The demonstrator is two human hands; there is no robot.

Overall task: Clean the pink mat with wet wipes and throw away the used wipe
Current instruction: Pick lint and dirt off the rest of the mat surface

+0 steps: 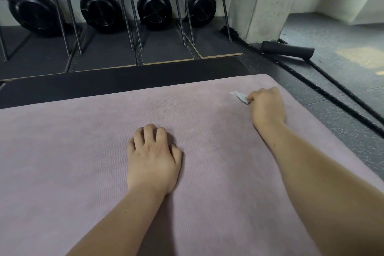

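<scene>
The pink mat lies flat on the floor and fills the lower part of the view, its far right corner rounded. Near that corner my right hand grips a crumpled white wet wipe against the mat; a small part of the wipe sticks out to the left of the fingers. My left hand rests on the middle of the mat, palm down with the fingers bent, holding nothing.
A black mat borders the pink mat's far edge. Behind it stand several black rowing machines upright on dark boards. A concrete pillar rises at the back right, with a thick black rope and its handle on the speckled floor.
</scene>
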